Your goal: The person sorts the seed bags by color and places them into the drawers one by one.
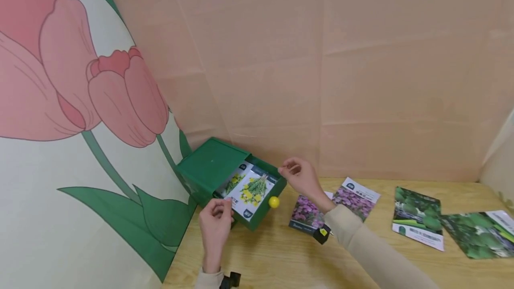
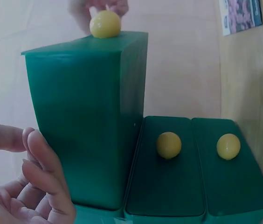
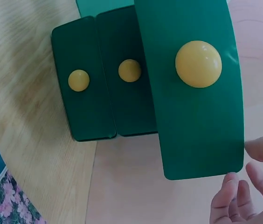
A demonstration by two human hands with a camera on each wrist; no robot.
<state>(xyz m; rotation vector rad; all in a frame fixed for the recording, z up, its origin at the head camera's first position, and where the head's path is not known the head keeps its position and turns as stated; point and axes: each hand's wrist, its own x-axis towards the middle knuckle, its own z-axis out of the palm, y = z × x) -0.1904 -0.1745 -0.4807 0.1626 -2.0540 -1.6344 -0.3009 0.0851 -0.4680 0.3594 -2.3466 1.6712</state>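
A green drawer box (image 1: pixel 213 164) stands against the wall with its top drawer (image 1: pixel 261 215) pulled out; a yellow ball knob (image 1: pixel 274 202) is on the drawer's front. Inside lie paper packets with yellow flowers, one packet (image 1: pixel 254 192) over another (image 1: pixel 237 179). My left hand (image 1: pixel 215 222) is at the drawer's near side by the packet's corner, fingers loosely bent beside the green wall. Near the drawer's far front corner is my right hand (image 1: pixel 302 177), thumb and fingers bent, with a gap between them in the right wrist view. Neither hand visibly holds anything.
Two lower drawers, one (image 2: pixel 166 186) beside another (image 2: pixel 234 186) in the left wrist view, are closed. On the wooden table lie pink-flower packets (image 1: pixel 307 213) (image 1: pixel 357 197), partly behind the right forearm, and green-leaf packets (image 1: pixel 417 213) (image 1: pixel 479 233). A tulip-painted wall (image 1: pixel 120 235) rises at left.
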